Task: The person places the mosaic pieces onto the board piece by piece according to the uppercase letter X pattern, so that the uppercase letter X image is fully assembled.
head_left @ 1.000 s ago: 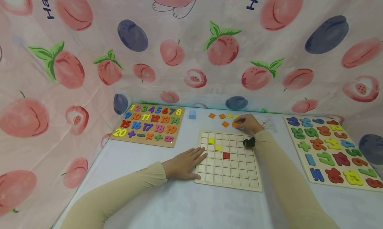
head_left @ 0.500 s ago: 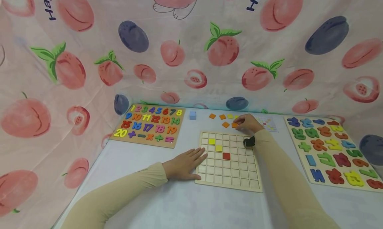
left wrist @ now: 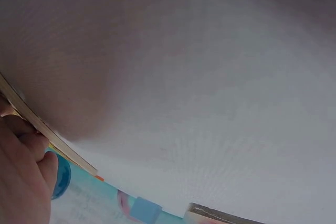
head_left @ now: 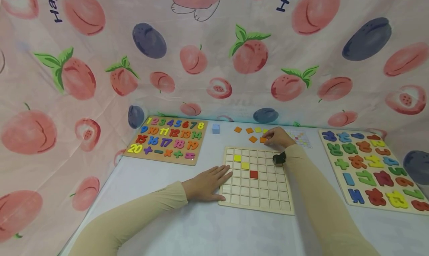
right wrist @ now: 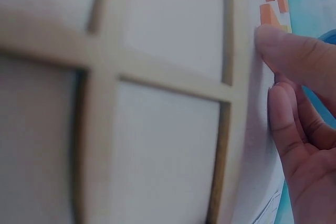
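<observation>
Near edge of desk (head_left: 207, 230): bare white surface between the two beige sleeves, open room there. Left hand (head_left: 206, 182) lies flat, fingers straight, palm on the desk, fingertips touching the left edge of the wooden grid board (head_left: 256, 202); it grips nothing. Left wrist view: fingers (left wrist: 23, 182) against the board's thin edge, rest is blurred white desk.

Grid board sits mid-desk, square to the person. Most cells empty; two yellow tiles (head_left: 237, 157) and one red tile (head_left: 253, 174) step diagonally in the upper left part. Right forearm crosses the board's right side, black wrist device (head_left: 279, 159) over the top right cells.

Right hand (head_left: 278, 137) just past the board's far edge, fingers curled down on an orange tile (head_left: 263, 139), pinching it on the desk. Right wrist view: thumb and finger (right wrist: 294, 51) beside the board's frame, orange pieces beyond. More loose tiles (head_left: 248, 130) near, orange and yellow, with small gaps between. Blue cube (head_left: 216, 128) left of them, apart. Pattern card (head_left: 301, 137) right of the hand, partly hidden.

Far left: number puzzle (head_left: 166, 138), reads 1 to 20 plus maths signs. Right edge: second puzzle board (head_left: 370, 168) with coloured numerals. Both well apart from the grid board, clear lanes between. Fruit-print cloth (head_left: 214, 55) behind; lettering cut off, "Hap" legible.
</observation>
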Action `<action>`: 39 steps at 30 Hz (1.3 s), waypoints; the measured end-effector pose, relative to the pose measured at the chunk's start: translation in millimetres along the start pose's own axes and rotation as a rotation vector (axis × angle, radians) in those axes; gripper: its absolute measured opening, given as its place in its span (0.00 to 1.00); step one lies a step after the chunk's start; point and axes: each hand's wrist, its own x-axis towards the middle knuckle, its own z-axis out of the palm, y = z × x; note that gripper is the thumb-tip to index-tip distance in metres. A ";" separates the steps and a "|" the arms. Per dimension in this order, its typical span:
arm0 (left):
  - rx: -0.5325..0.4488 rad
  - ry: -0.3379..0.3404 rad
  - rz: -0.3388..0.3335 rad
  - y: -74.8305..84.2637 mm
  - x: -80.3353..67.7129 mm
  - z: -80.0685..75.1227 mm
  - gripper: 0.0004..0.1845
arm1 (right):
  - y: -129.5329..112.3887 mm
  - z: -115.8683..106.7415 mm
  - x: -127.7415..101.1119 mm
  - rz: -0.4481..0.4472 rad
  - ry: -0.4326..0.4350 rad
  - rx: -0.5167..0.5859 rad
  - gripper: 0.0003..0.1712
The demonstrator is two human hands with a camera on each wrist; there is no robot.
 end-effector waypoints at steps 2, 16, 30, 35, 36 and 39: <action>-0.005 -0.003 -0.003 0.2 -0.1 -0.1 0.46 | -1.7 0.2 -1.3 -0.005 0.004 -0.003 0.19; -0.029 -0.023 -0.011 0.6 0.2 -1.3 0.46 | -8.0 4.3 -3.9 -0.025 0.013 -0.029 0.16; -0.029 -0.004 -0.002 -0.2 0.1 -1.5 0.46 | -5.6 6.6 -1.3 -0.031 0.030 -0.038 0.16; -0.024 -0.011 -0.004 0.0 0.4 -1.0 0.46 | -5.3 6.7 -4.1 -0.035 0.046 -0.023 0.16; -0.026 -0.013 -0.004 0.2 0.4 -1.0 0.46 | -5.1 6.7 -4.6 -0.033 0.050 -0.018 0.16; -0.035 -0.022 -0.010 0.7 0.4 -0.9 0.46 | -3.0 6.5 -5.3 -0.033 0.058 -0.006 0.16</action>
